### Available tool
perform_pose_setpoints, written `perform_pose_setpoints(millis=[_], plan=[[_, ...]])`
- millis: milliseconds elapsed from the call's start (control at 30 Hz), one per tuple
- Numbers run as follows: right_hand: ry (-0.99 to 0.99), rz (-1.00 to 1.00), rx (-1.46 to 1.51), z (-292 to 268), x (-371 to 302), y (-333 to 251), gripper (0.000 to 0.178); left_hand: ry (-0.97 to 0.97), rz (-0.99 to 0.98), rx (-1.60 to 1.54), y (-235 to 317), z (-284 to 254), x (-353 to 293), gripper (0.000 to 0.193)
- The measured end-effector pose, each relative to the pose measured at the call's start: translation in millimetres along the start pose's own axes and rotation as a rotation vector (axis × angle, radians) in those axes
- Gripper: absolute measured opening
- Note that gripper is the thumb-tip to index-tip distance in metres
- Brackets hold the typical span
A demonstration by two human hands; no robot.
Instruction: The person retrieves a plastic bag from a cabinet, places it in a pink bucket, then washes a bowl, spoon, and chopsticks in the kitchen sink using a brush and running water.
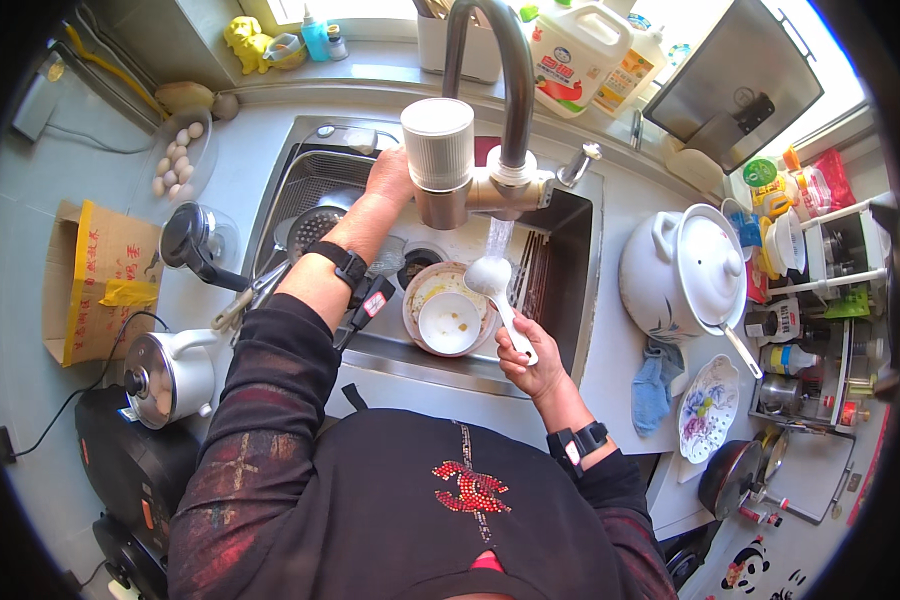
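My right hand (pixel 535 362) grips the handle of a white soup spoon (pixel 501 300). The spoon's bowl sits in the water stream (pixel 498 240) that runs from the faucet (pixel 517 110). My left hand (pixel 392 172) reaches across the sink to the far side, beside the white ribbed filter (pixel 438 145) on the faucet. Its fingers are hidden there. Below, in the sink (pixel 590 300), a small white bowl (pixel 448 322) with yellowish scraps rests on a soiled plate (pixel 420 292). A wire basket (pixel 315 178) and a perforated metal strainer (pixel 315 228) stand at the sink's left.
To the right stand a white lidded pot (pixel 660 260), a blue cloth (pixel 654 390) and a flowered dish (pixel 708 408). On the left are eggs (pixel 177 160), a cardboard box (pixel 100 285) and a small lidded cooker (pixel 170 375). Detergent jugs (pixel 575 55) line the sill.
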State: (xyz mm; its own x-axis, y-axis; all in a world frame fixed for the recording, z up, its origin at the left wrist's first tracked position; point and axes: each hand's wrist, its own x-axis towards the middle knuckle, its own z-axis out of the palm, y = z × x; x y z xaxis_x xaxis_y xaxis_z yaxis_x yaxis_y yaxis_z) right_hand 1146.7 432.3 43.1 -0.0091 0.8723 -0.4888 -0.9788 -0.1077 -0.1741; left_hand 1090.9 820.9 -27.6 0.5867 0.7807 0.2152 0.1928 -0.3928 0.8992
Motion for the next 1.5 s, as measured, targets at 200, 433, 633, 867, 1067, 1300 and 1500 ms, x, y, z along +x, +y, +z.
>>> perform_pose_setpoints(millis=[200,433,633,867,1067,1300,1500], plan=[[-0.022,-0.012,-0.020,-4.5,-4.9,0.8,0.036,-0.024,-0.147,-0.084,28.0,-6.0,-9.5,0.034],[0.009,-0.039,-0.064,-0.6,-14.1,0.1,0.039,0.121,0.170,-0.026,93.0,1.2,-92.3,0.026],[0.075,-0.082,-0.352,12.0,-4.8,7.6,0.047,-0.181,-0.026,0.004,109.8,59.9,-198.5,0.056],[0.149,-0.049,-0.815,23.3,-8.4,13.9,0.058,-0.340,-0.473,-0.228,103.6,80.9,-167.9,0.036],[0.076,-0.015,-0.640,22.7,-22.5,-8.3,0.054,-0.380,-1.008,-0.798,113.5,69.0,-158.3,0.040],[0.329,-0.201,-1.438,19.1,-0.1,-14.8,0.050,-0.395,-0.958,-0.619,124.2,58.2,-181.8,0.054],[0.284,-0.566,-2.165,23.4,-1.1,-5.2,0.053,-0.482,-0.918,-0.434,128.0,28.5,-168.0,0.032]])
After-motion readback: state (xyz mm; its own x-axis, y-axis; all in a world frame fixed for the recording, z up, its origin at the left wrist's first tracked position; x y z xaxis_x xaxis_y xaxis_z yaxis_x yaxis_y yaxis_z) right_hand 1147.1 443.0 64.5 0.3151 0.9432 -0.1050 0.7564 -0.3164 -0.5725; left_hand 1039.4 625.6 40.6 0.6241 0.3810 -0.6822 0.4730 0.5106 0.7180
